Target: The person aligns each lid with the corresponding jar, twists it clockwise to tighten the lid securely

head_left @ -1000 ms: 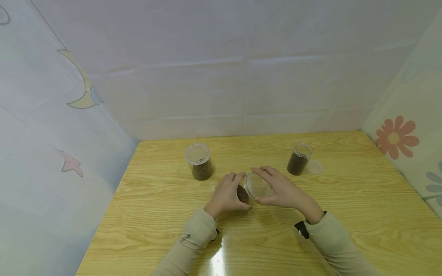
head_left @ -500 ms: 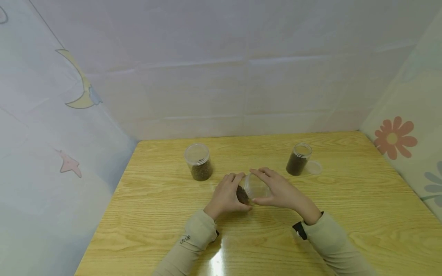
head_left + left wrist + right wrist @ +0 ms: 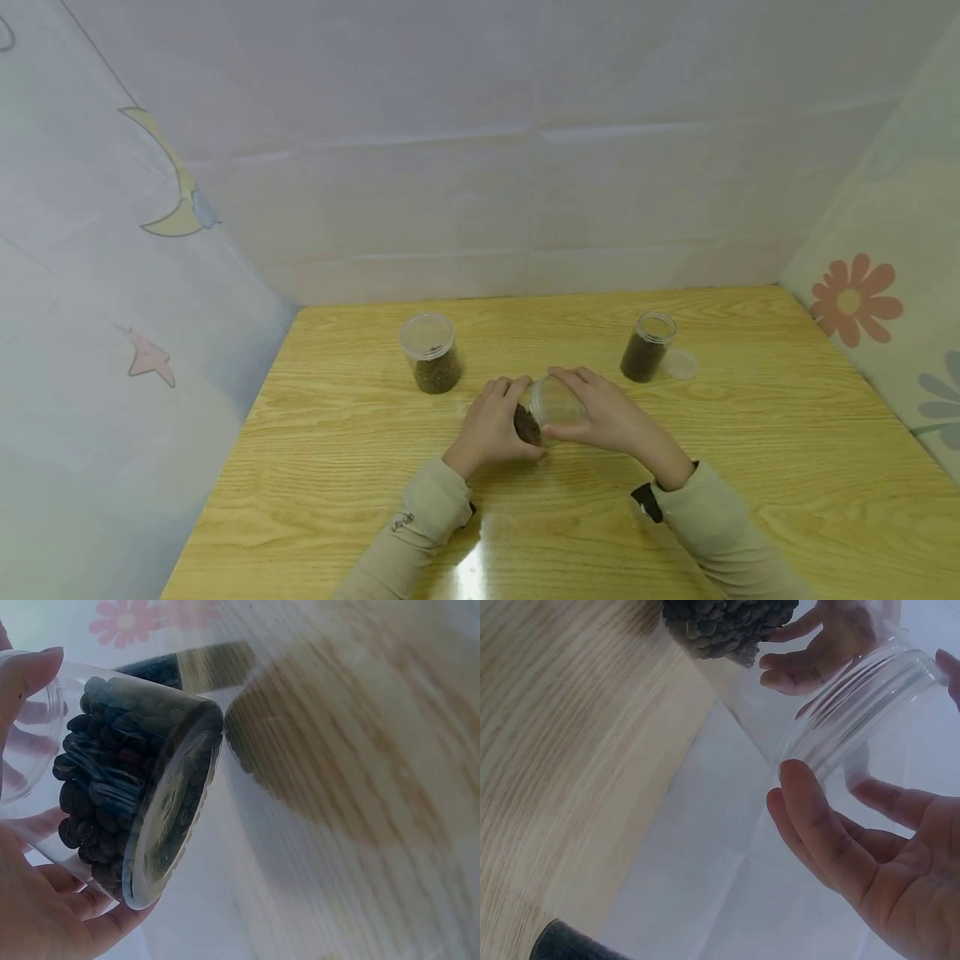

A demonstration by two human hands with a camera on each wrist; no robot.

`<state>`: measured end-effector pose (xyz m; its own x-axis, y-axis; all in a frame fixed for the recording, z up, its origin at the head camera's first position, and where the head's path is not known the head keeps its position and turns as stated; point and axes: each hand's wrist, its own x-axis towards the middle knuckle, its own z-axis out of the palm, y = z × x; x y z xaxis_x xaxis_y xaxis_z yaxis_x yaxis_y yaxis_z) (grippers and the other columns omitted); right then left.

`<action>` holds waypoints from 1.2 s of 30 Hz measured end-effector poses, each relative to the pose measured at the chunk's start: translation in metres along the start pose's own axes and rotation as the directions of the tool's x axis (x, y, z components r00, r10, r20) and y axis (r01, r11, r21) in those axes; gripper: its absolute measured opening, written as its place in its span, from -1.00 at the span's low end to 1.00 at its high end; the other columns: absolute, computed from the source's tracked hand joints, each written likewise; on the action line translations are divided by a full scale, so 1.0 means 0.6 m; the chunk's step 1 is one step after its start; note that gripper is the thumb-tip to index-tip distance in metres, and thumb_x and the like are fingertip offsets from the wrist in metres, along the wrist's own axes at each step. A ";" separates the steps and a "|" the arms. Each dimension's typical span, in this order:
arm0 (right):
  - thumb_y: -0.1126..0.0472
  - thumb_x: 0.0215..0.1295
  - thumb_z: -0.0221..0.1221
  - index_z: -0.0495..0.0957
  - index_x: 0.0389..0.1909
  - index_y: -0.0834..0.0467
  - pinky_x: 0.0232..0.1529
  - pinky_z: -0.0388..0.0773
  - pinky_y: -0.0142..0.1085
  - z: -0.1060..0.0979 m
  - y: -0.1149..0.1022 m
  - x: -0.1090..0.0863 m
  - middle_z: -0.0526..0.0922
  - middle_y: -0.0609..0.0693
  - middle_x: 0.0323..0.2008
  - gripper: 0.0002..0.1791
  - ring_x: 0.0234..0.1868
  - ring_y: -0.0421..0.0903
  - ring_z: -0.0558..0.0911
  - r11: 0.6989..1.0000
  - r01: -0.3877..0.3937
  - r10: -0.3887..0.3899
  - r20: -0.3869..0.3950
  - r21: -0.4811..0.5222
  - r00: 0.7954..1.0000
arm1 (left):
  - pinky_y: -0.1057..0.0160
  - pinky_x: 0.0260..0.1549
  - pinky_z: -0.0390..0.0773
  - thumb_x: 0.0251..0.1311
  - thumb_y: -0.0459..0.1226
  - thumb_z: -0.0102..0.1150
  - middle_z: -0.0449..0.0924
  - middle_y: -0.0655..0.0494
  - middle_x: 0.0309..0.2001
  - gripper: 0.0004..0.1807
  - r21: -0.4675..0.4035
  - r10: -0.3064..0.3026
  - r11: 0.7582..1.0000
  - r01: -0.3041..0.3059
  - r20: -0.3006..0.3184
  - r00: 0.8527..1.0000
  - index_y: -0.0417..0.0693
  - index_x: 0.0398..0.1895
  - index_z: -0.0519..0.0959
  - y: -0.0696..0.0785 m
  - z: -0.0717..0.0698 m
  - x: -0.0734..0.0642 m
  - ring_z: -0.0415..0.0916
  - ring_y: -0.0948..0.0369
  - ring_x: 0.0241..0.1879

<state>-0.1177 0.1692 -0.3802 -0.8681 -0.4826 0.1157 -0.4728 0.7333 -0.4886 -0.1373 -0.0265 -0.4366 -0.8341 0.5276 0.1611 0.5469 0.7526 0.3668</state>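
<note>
- The clear jar (image 3: 154, 802) leans to the right over the middle of the desk (image 3: 322, 467), nearer than the left jar (image 3: 437, 371) and the right jar (image 3: 643, 357).
- The left hand (image 3: 487, 423) has its fingers curled round the jar's side; the right hand (image 3: 606, 410) has its fingers bent round the clear lid (image 3: 558, 402), pinching its edge.
- I think it's stiff and not very heavy, but the dark beans (image 3: 527, 425) could roll and make it tip.
- Smooth sides may slip, so I'd hold the jar round its middle and the lid by its rim.
- It might crack if dropped; I can't tell glass from plastic.
- The left hand hides much of the jar, and the right wrist view cuts off its bottom. I can't see how tight the lid is.
</note>
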 end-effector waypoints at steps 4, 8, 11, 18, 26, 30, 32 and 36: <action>-0.17 0.00 0.27 0.26 0.23 0.31 -0.21 0.51 0.03 0.000 -0.005 0.001 0.45 0.34 0.00 -0.12 -0.14 0.22 0.54 0.999 -0.037 0.037 -0.008 -0.014 0.999 | 0.15 -0.13 0.50 -0.40 0.18 0.45 0.38 0.00 0.01 0.09 0.008 -0.001 1.000 0.001 0.002 1.000 -0.04 0.26 0.19 0.001 0.000 0.000 0.35 0.10 -0.03; -0.20 0.01 0.25 0.29 0.20 0.31 -0.26 0.53 -0.01 -0.001 -0.008 0.000 0.47 0.34 -0.04 -0.13 -0.21 0.18 0.56 0.998 -0.063 0.062 -0.018 -0.030 0.998 | 0.15 -0.11 0.49 -0.41 0.18 0.45 0.38 -0.01 0.02 0.10 0.006 0.007 1.000 -0.007 0.003 1.000 -0.04 0.26 0.19 0.002 -0.001 0.002 0.35 0.10 -0.03; -0.22 0.00 0.25 0.29 0.20 0.32 -0.28 0.54 -0.03 -0.002 -0.009 0.000 0.48 0.33 -0.04 -0.12 -0.24 0.15 0.57 0.996 -0.075 0.075 -0.016 -0.042 0.997 | 0.15 -0.12 0.49 -0.41 0.17 0.46 0.37 -0.01 0.02 0.09 -0.004 0.008 1.000 -0.008 0.003 1.000 -0.03 0.27 0.18 0.002 -0.001 0.002 0.35 0.10 -0.03; -0.24 -0.03 0.26 0.23 0.26 0.28 -0.08 0.43 0.10 -0.005 -0.005 -0.003 0.35 0.33 0.11 -0.06 0.04 0.26 0.43 0.999 -0.037 0.036 -0.028 -0.032 0.999 | 0.12 -0.11 0.49 -0.40 0.16 0.46 0.37 0.00 0.03 0.09 -0.023 -0.016 1.000 0.017 0.012 1.000 -0.04 0.27 0.18 0.000 -0.001 0.002 0.34 0.10 -0.02; -0.12 -0.12 0.37 0.23 0.25 0.10 -0.01 0.35 0.13 0.001 0.021 0.002 0.16 0.16 0.22 -0.10 0.21 0.14 0.18 0.972 0.227 -0.222 -0.088 0.051 0.971 | 0.15 -0.13 0.49 -0.39 0.18 0.44 0.37 0.01 0.02 0.08 0.008 -0.022 1.000 0.022 0.025 0.999 -0.04 0.26 0.19 -0.001 -0.004 0.002 0.35 0.10 -0.03; -0.17 -0.06 0.32 0.28 0.20 0.08 -0.05 0.39 0.07 0.021 0.034 0.009 0.19 0.13 0.18 -0.18 0.16 0.08 0.21 0.955 0.297 -0.291 -0.136 0.026 0.947 | 0.16 -0.16 0.50 -0.38 0.19 0.43 0.37 0.01 0.01 0.08 0.013 -0.019 1.000 0.019 0.025 1.000 -0.04 0.26 0.19 0.001 -0.004 0.003 0.35 0.11 -0.05; -0.21 -0.02 0.28 0.32 0.16 0.10 -0.09 0.41 0.03 0.031 0.038 0.011 0.22 0.12 0.14 -0.23 0.11 0.05 0.24 0.948 0.319 -0.313 -0.171 0.006 0.934 | 0.17 -0.17 0.50 -0.37 0.20 0.42 0.37 0.01 0.01 0.07 0.013 -0.016 1.000 0.015 0.021 1.000 -0.04 0.27 0.19 0.001 -0.004 0.003 0.35 0.12 -0.06; -0.27 0.06 0.17 0.37 0.09 0.12 -0.15 0.42 -0.03 0.047 0.043 0.017 0.27 0.13 0.05 -0.30 0.04 0.02 0.26 0.941 0.339 -0.333 -0.238 -0.016 0.912 | 0.18 -0.20 0.50 -0.36 0.20 0.41 0.37 0.02 0.00 0.06 0.012 -0.014 1.000 0.014 0.018 1.000 -0.01 0.27 0.19 0.000 -0.002 0.003 0.35 0.13 -0.07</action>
<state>-0.1343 0.1695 -0.4159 -0.6703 -0.5705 0.4746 -0.7418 0.5337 -0.4061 -0.1386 -0.0260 -0.4354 -0.8402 0.5239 0.1398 0.5362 0.7645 0.3577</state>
